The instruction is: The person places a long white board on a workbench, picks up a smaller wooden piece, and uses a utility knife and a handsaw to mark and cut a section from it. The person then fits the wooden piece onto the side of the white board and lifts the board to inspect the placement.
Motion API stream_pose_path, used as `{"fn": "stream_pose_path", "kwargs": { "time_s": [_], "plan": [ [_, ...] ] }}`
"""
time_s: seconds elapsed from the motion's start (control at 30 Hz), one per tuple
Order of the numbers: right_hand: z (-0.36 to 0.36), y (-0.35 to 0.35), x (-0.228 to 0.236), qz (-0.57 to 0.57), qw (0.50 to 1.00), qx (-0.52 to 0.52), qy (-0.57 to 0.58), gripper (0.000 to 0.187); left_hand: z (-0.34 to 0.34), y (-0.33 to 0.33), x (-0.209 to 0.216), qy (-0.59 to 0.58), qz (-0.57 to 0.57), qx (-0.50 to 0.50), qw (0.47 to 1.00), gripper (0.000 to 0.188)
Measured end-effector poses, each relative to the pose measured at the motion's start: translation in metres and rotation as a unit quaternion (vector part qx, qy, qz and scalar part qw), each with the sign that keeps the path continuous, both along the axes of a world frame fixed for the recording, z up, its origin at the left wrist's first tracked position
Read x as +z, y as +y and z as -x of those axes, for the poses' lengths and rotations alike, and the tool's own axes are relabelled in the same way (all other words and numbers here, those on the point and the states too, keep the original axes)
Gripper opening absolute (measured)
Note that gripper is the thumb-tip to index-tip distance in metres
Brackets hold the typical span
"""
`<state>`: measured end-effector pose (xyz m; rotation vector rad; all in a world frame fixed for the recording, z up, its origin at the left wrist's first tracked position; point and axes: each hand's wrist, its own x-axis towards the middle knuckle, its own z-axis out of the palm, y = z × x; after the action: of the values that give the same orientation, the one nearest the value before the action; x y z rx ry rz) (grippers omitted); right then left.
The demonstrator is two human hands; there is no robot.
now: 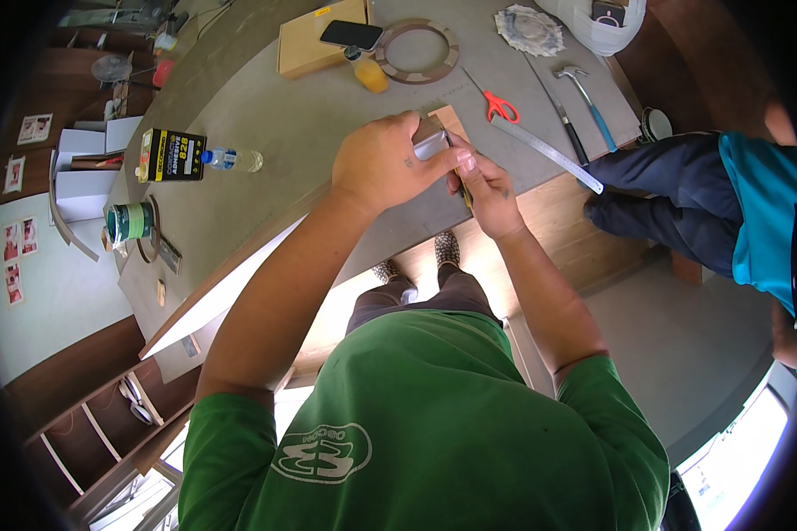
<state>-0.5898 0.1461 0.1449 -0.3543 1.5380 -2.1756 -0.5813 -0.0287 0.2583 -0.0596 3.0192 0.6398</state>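
My left hand [383, 164] is closed around a small brown and pale piece [429, 133], which looks like veneered wood, above the edge of the table. In my right hand [491, 196] is a slim dark tool with a bit of yellow [467, 196], which looks like a utility knife. Its upper end lies against the piece, close to my left thumb. Both thumbs nearly meet there, and my fingers hide part of the contact. A light wooden strip [449, 119] shows just behind the piece. Red-handled scissors [502, 108] and a steel ruler [549, 155] lie to the right.
A hammer [600, 119] and a long dark-handled blade [572, 133] lie further right. A segmented ring [418, 50], phone [352, 34], cardboard box [305, 53] and orange bottle [367, 73] sit at the back. An adhesive can [170, 156] and water bottle [239, 160] stand left. Another person [673, 190] is at the right.
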Motion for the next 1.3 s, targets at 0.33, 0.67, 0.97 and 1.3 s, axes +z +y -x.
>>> {"fn": "stream_pose_path", "kwargs": {
  "time_s": [0.33, 0.67, 0.97, 1.3],
  "plan": [
    [-0.002, 0.0, 0.005, -0.013, 1.0, 0.003, -0.002, 0.057, 0.002, 0.002, 0.007, -0.039, 0.029, -0.001, 0.999, 0.071],
    [-0.002, 0.005, 0.009, -0.026, 0.999, 0.021, 0.004, 0.056, -0.004, 0.0, -0.004, 0.052, 0.014, -0.021, 0.998, 0.067],
    [-0.002, 0.007, 0.008, -0.036, 0.999, 0.013, 0.002, 0.052, -0.002, 0.002, 0.003, -0.015, 0.014, -0.02, 1.0, 0.066],
    [-0.004, 0.003, -0.009, -0.039, 0.999, 0.011, -0.014, 0.05, -0.011, 0.003, -0.01, 0.019, 0.025, -0.015, 0.999, 0.056]
  ]
}}
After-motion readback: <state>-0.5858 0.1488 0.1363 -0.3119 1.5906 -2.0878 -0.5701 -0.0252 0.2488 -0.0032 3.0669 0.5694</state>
